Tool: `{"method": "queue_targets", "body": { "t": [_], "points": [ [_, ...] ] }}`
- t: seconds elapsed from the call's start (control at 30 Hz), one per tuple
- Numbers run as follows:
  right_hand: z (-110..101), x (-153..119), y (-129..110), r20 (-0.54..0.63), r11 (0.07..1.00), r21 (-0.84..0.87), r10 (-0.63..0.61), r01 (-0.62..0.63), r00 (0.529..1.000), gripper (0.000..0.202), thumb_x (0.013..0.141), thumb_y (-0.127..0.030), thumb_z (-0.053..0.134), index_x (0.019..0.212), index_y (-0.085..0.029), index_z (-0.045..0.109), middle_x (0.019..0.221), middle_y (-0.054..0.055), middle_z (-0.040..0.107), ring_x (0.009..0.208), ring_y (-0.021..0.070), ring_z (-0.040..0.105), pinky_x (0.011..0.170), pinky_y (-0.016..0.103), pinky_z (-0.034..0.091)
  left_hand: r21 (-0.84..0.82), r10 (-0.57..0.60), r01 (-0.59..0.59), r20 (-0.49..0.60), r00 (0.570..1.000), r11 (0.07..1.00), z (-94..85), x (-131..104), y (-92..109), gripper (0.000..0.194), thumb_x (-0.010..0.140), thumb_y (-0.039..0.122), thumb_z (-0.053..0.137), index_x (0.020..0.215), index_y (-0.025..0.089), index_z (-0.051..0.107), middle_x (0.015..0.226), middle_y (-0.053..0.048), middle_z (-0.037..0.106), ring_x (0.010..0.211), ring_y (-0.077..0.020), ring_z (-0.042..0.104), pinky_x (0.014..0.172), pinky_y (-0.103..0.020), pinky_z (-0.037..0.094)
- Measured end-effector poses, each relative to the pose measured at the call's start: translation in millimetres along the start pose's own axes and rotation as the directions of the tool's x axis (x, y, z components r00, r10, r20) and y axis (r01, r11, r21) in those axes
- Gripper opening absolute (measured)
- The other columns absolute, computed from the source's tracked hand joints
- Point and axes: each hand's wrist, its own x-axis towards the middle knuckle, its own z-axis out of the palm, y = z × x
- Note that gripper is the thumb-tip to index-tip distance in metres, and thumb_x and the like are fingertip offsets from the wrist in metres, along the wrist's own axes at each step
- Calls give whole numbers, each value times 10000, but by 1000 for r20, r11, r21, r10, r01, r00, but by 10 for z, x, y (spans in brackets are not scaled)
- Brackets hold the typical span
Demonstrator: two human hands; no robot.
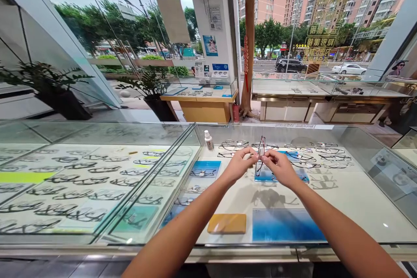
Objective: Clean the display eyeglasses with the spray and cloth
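A thin dark-and-red pair of glasses is held up on edge above the glass display case. My left hand pinches it from the left, and my right hand pinches it from the right, the fingertips of both nearly meeting. Behind and below them, rows of glasses lie in the case, some near a blue card. A small white bottle stands left of my hands. Closer to me are an orange-yellow case and a blue gradient sheet.
Another glass case with many glasses adjoins on the left. Beyond the counter are potted plants, a wooden display table, a tree trunk post and further showcases along the windows.
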Motion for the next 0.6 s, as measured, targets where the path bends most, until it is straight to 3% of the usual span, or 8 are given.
{"method": "queue_targets", "body": {
  "t": [0.23,0.47,0.6],
  "points": [
    [15,-38,-28,21,998,67,12,-13,1000,416,934,-617,572,792,-227,553,626,-60,394,600,131,347,595,283,281,-35,-65,65,18,998,997,-18,-74,33,567,641,694,850,805,200,625,661,51,505,553,-75,390,521,-224,311],
    [-3,-35,-44,15,996,87,17,-18,1000,424,926,-629,573,789,-228,567,637,-51,403,612,137,357,602,288,288,-36,-37,37,-20,999,999,-21,-117,85,584,618,701,865,816,186,673,660,37,555,537,-66,367,504,-231,280],
    [-18,-34,-62,1,996,85,9,-9,1000,403,926,-603,573,803,-219,604,659,-34,455,628,142,386,607,287,307,-22,-25,24,-65,998,999,-16,-123,88,547,641,680,849,834,189,704,710,7,630,562,-87,433,519,-240,312]
  ]
}}
